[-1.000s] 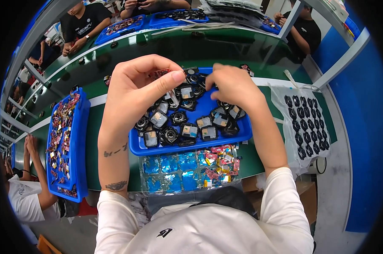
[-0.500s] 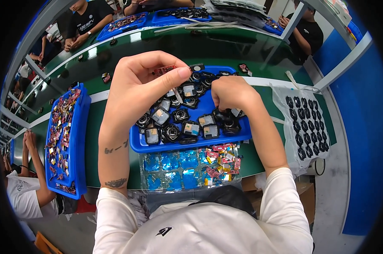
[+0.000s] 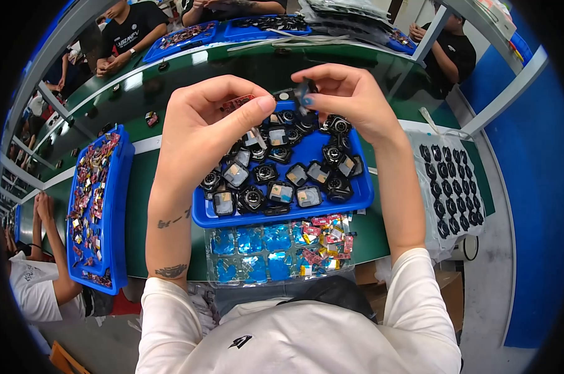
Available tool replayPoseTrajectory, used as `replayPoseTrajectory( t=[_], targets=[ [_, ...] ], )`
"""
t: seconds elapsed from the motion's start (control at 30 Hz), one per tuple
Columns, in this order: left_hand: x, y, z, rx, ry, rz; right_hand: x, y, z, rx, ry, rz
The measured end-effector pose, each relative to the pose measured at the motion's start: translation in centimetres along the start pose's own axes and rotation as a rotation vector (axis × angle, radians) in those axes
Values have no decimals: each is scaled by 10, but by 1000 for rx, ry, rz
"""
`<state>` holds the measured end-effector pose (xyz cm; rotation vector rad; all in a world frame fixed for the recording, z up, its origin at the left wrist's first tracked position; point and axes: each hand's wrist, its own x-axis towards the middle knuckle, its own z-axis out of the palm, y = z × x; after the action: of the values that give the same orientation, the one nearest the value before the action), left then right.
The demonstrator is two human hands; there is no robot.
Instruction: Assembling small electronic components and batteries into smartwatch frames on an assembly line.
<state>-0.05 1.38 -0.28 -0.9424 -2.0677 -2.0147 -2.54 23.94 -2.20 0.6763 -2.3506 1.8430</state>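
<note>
Red circuit board [image 3: 236, 102] pinched in left grip [image 3: 272, 100], blurred black part [image 3: 304, 91] pinched at tips of right grip [image 3: 301, 88]

A person's left hand [image 3: 213, 128] pinches a red circuit board [image 3: 237, 102] while the right hand [image 3: 360, 106] holds a blurred dark piece [image 3: 303, 92] above a blue tray [image 3: 282, 219] of black watch-like cases [image 3: 252, 197] on a green bench [image 3: 138, 230]. At right, black parts [image 3: 451, 188] line a white sheet [image 3: 424, 177] in rows.
</note>
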Motion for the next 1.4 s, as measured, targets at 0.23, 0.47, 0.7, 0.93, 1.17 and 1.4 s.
replayPoseTrajectory(
  t=[0.23, 0.47, 0.7, 0.93, 1.17, 1.4],
  targets=[
    [1, -3, 4, 22, 20, -18, 2, 6, 5, -122, 185, -94],
    [5, -15, 9, 127, 57, 89, -1, -3, 23, 168, 230, -138],
    [4, -21, 11, 168, -40, -64, -4, -8, 29, 237, 267, -63],
    [4, -21, 13, 226, 41, -16, -8, -10, 33, 303, 193, -91],
    [4, -23, 15, 264, 89, 80, -7, -10, 33, 370, 198, -97],
    [5, -22, 16, 251, 79, 90, -7, -11, 32, 352, 230, -47]
  ],
)
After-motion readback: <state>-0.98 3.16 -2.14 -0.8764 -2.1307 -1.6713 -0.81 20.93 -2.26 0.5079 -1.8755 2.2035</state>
